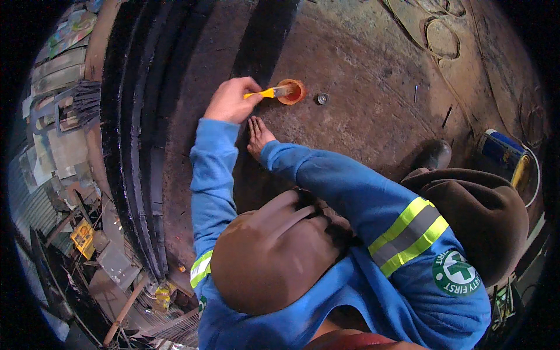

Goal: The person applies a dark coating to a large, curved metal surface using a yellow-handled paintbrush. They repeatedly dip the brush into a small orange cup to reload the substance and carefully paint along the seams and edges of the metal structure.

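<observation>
Here, left hand [231, 101] closed on yellow brush [269, 92], bristles in orange cup [291, 91], right hand [258, 135] open, flat on floor [361, 70].

Floor [373, 70]: rough, matt, stained concrete. Brush [269, 92]: glossy yellow plastic handle. Small cup [291, 91]: orange plastic. Stacked black strips [131, 116]: glossy, wet-looking. Sleeves [213, 175]: blue cloth.
</observation>
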Demonstrator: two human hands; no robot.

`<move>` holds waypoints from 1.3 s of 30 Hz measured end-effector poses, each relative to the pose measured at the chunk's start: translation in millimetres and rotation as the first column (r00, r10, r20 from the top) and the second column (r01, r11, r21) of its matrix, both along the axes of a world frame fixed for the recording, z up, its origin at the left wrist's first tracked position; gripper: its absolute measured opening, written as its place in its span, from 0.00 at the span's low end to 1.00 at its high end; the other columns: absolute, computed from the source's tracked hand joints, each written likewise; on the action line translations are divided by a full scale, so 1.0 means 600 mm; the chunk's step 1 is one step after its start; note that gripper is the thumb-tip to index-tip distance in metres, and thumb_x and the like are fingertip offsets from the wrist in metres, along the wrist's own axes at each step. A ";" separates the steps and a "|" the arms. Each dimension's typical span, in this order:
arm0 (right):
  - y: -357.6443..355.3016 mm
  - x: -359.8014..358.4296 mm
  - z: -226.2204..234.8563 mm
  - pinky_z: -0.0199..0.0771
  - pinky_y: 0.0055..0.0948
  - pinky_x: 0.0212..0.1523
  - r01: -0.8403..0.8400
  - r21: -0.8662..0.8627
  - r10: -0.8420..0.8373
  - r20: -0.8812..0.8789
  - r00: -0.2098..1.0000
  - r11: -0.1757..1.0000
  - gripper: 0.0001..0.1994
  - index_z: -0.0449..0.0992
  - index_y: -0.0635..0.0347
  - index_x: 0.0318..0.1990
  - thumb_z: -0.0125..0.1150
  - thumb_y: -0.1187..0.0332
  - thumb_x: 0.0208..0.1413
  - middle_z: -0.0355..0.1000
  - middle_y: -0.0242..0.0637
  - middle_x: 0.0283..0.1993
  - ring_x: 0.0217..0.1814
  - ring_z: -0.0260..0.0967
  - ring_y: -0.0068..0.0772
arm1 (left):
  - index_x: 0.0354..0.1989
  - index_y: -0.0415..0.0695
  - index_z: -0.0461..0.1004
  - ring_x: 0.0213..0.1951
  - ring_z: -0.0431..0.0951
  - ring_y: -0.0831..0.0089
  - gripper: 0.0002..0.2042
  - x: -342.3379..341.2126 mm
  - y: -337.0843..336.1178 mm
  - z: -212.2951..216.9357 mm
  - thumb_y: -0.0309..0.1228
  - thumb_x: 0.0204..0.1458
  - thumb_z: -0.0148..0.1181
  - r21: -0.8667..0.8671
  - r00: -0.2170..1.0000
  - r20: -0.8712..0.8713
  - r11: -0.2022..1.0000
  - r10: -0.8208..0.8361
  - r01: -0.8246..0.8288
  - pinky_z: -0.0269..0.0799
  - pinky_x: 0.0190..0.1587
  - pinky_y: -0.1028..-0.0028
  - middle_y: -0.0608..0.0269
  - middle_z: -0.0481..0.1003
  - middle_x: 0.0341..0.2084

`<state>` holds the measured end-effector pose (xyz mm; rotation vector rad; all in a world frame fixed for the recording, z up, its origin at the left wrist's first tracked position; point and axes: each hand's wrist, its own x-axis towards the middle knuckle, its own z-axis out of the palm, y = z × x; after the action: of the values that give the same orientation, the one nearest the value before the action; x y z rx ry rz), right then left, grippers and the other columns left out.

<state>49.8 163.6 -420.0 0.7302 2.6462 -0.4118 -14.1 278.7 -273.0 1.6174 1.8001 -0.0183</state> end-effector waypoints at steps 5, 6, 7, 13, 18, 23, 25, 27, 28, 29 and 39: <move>-0.006 0.015 0.002 0.31 0.52 0.69 -0.058 0.079 0.055 0.032 0.998 0.995 0.33 0.55 0.68 0.64 0.32 0.48 0.62 0.43 0.55 0.70 0.72 0.36 0.56 | 0.40 0.36 0.75 0.28 0.72 0.78 0.11 -0.064 -0.082 -0.028 0.29 0.50 0.61 -0.227 0.776 0.453 0.898 0.439 -0.376 0.67 0.30 0.78 0.62 0.76 0.28; -0.012 0.014 0.005 0.31 0.52 0.69 -0.069 0.100 0.065 0.041 0.997 0.993 0.33 0.55 0.68 0.63 0.32 0.48 0.62 0.43 0.56 0.69 0.72 0.37 0.56 | 0.41 0.36 0.74 0.27 0.70 0.81 0.11 -0.070 -0.102 -0.035 0.29 0.51 0.60 -0.257 0.694 0.530 0.872 0.487 -0.416 0.64 0.29 0.80 0.63 0.75 0.27; -0.019 0.012 0.010 0.32 0.53 0.69 -0.052 0.097 0.053 -0.004 0.999 0.994 0.32 0.57 0.69 0.62 0.33 0.50 0.61 0.44 0.56 0.69 0.72 0.38 0.57 | 0.42 0.36 0.74 0.26 0.68 0.83 0.11 -0.077 -0.121 -0.043 0.29 0.52 0.59 -0.290 0.602 0.599 0.844 0.528 -0.451 0.62 0.27 0.82 0.65 0.74 0.26; -0.071 0.016 -0.014 0.34 0.54 0.68 -0.099 0.088 0.099 0.010 0.995 0.991 0.33 0.55 0.71 0.63 0.32 0.49 0.62 0.45 0.58 0.68 0.71 0.39 0.59 | 0.46 0.36 0.70 0.25 0.67 0.79 0.13 -0.067 -0.182 -0.099 0.27 0.52 0.56 -0.330 0.082 0.895 0.773 0.439 -0.541 0.59 0.28 0.81 0.62 0.70 0.22; -0.076 0.000 0.026 0.37 0.55 0.67 -0.152 0.102 0.154 -0.009 0.988 0.983 0.34 0.55 0.71 0.63 0.32 0.48 0.62 0.46 0.59 0.68 0.70 0.40 0.61 | 0.45 0.37 0.70 0.25 0.65 0.75 0.12 -0.098 -0.176 0.048 0.27 0.52 0.56 -0.077 -0.030 0.997 0.802 0.074 -0.593 0.58 0.29 0.74 0.61 0.69 0.21; -0.070 0.017 0.008 0.37 0.58 0.66 -0.194 0.089 0.191 0.041 0.981 0.977 0.32 0.56 0.71 0.62 0.32 0.50 0.62 0.46 0.62 0.67 0.70 0.40 0.64 | 0.52 0.41 0.65 0.23 0.59 0.77 0.18 -0.131 -0.141 0.208 0.34 0.54 0.54 0.429 0.262 0.902 0.773 -0.343 -0.467 0.51 0.28 0.71 0.69 0.64 0.19; -0.070 0.011 0.037 0.37 0.61 0.66 -0.258 0.095 0.256 0.036 0.966 0.961 0.31 0.58 0.70 0.62 0.31 0.51 0.63 0.46 0.63 0.67 0.70 0.40 0.65 | 0.50 0.47 0.67 0.23 0.57 0.81 0.16 -0.117 -0.144 0.303 0.38 0.55 0.55 0.477 0.312 0.876 0.753 -0.367 -0.453 0.47 0.31 0.74 0.77 0.63 0.19; -0.066 0.014 0.029 0.36 0.60 0.67 -0.208 0.056 0.211 -0.045 0.976 0.976 0.27 0.66 0.68 0.57 0.36 0.53 0.61 0.48 0.64 0.66 0.69 0.41 0.67 | 0.48 0.47 0.68 0.23 0.56 0.82 0.16 -0.109 -0.140 0.350 0.40 0.54 0.55 0.545 0.379 0.832 0.729 -0.406 -0.415 0.46 0.31 0.74 0.77 0.62 0.19; -0.065 0.011 0.027 0.36 0.59 0.67 -0.184 0.064 0.187 -0.053 0.981 0.981 0.27 0.66 0.67 0.57 0.36 0.53 0.61 0.47 0.64 0.66 0.69 0.41 0.66 | 0.49 0.47 0.67 0.23 0.56 0.81 0.16 -0.109 -0.137 0.357 0.39 0.55 0.55 0.563 0.390 0.818 0.729 -0.423 -0.390 0.47 0.31 0.74 0.76 0.62 0.19; -0.063 0.013 0.034 0.36 0.59 0.67 -0.162 0.068 0.166 -0.057 0.984 0.984 0.27 0.66 0.67 0.58 0.36 0.53 0.61 0.47 0.64 0.66 0.69 0.41 0.66 | 0.50 0.47 0.65 0.23 0.56 0.80 0.16 -0.110 -0.139 0.360 0.38 0.55 0.54 0.577 0.398 0.807 0.729 -0.436 -0.370 0.48 0.30 0.73 0.74 0.62 0.20; -0.072 0.005 -0.008 0.36 0.55 0.67 -0.132 0.083 0.136 -0.041 0.990 0.988 0.27 0.61 0.60 0.62 0.32 0.53 0.62 0.45 0.57 0.68 0.71 0.41 0.59 | 0.47 0.40 0.69 0.25 0.64 0.73 0.12 -0.032 -0.218 0.017 0.24 0.54 0.53 0.000 0.161 0.972 0.687 0.171 -0.726 0.59 0.29 0.73 0.60 0.69 0.22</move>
<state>52.8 120.4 -424.9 0.5685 2.7491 -0.2904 -33.5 147.6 -262.7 0.7868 1.2042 1.5236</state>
